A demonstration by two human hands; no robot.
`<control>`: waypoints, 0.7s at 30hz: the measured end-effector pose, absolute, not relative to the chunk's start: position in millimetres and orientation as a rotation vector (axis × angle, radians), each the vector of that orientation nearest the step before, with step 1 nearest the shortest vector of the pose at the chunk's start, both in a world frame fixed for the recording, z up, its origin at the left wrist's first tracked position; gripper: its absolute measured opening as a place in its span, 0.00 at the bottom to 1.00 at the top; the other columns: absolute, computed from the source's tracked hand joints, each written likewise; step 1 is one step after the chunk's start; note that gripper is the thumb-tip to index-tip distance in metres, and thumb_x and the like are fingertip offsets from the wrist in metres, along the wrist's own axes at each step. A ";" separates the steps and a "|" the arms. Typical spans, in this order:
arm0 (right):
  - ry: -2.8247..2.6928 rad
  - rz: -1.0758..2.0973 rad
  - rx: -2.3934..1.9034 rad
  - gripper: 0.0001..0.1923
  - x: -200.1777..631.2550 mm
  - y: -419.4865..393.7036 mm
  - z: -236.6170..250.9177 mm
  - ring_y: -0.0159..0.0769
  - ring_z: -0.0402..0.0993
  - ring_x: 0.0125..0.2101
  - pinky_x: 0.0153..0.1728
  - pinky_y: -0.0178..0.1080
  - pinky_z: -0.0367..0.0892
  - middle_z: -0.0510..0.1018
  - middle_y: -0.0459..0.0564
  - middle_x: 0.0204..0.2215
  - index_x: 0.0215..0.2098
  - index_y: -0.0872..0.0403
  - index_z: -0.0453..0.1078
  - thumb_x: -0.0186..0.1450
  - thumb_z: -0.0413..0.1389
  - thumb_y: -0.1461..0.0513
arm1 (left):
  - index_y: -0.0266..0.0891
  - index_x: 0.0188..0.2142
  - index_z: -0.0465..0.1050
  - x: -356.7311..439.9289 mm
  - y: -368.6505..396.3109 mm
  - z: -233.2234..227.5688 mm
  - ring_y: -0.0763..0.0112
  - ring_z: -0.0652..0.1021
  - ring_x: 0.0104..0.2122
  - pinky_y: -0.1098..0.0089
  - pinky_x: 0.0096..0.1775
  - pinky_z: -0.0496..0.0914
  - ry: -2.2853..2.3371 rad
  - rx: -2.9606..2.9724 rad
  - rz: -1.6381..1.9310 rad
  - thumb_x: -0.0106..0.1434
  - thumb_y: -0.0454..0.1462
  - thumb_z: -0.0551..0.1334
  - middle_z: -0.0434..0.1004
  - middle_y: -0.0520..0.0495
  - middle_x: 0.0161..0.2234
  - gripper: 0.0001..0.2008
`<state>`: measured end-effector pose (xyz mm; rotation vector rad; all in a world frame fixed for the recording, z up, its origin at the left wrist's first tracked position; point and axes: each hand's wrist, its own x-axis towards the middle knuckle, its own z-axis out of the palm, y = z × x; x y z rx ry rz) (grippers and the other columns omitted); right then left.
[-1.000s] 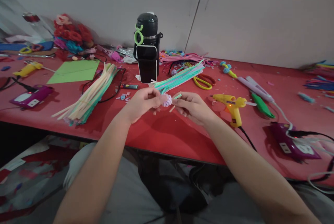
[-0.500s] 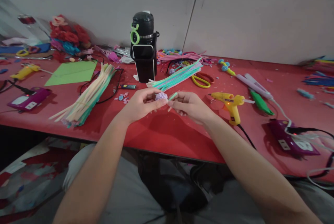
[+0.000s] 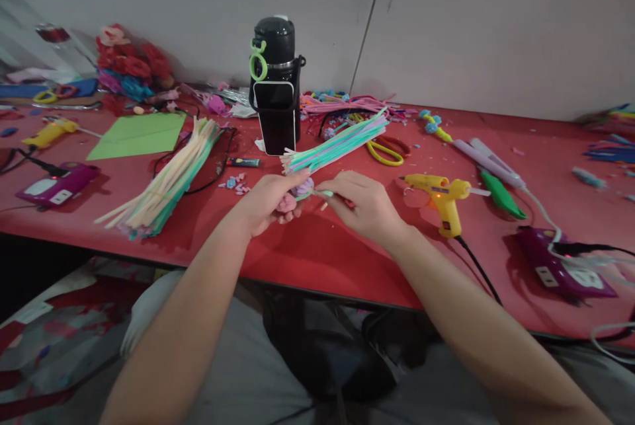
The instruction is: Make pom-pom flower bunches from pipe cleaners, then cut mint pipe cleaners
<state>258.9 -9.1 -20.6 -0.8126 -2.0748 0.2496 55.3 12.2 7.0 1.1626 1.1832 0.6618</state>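
My left hand (image 3: 270,203) is closed around a small fuzzy craft piece, with a lilac tuft (image 3: 304,186) showing by the thumb and a pink tuft (image 3: 286,202) below it. In my right hand (image 3: 364,203), thumb and fingers pinch a pale green pipe cleaner (image 3: 325,193) at the craft piece's right side. The fingers hide part of the pipe cleaner, so I cannot tell how it joins the tufts. Just behind my hands lies a bundle of mint and lilac pipe cleaners (image 3: 342,144).
A black bottle (image 3: 274,48) with a phone (image 3: 278,127) before it stands at the back. Left lies a cream and green bundle (image 3: 163,180). On the right are a yellow glue gun (image 3: 444,197), a lilac hair straightener (image 3: 489,162) and a purple power strip (image 3: 565,263).
The left hand has turned the craft piece, so a pink tuft now shows below the lilac one. The right hand has shifted and tilted over the pipe cleaner.
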 end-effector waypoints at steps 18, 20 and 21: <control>-0.957 1.692 -0.994 0.19 246.7 -8.6 -4.5 0.22 0.54 0.16 0.18 0.33 0.45 0.62 0.39 0.15 0.19 0.55 0.64 0.50 0.70 0.57 | 0.39 0.46 0.77 56.2 -0.4 6.8 0.61 0.79 0.49 0.62 0.51 0.72 0.971 1.889 1.071 0.59 0.42 0.71 0.81 0.42 0.48 0.17; -0.956 1.717 -0.996 0.19 246.6 -9.3 -3.3 0.22 0.55 0.17 0.18 0.33 0.45 0.63 0.39 0.15 0.19 0.55 0.65 0.49 0.71 0.57 | 0.39 0.42 0.78 57.9 -0.7 7.4 0.63 0.79 0.44 0.64 0.48 0.73 0.972 1.856 1.087 0.61 0.43 0.69 0.82 0.43 0.43 0.13; -0.974 1.711 -1.006 0.19 247.0 -9.4 -3.4 0.22 0.56 0.17 0.18 0.33 0.46 0.63 0.40 0.15 0.19 0.55 0.65 0.49 0.71 0.57 | 0.38 0.41 0.78 58.3 -0.8 7.8 0.65 0.79 0.40 0.65 0.45 0.73 0.986 1.834 1.086 0.61 0.43 0.69 0.82 0.44 0.39 0.12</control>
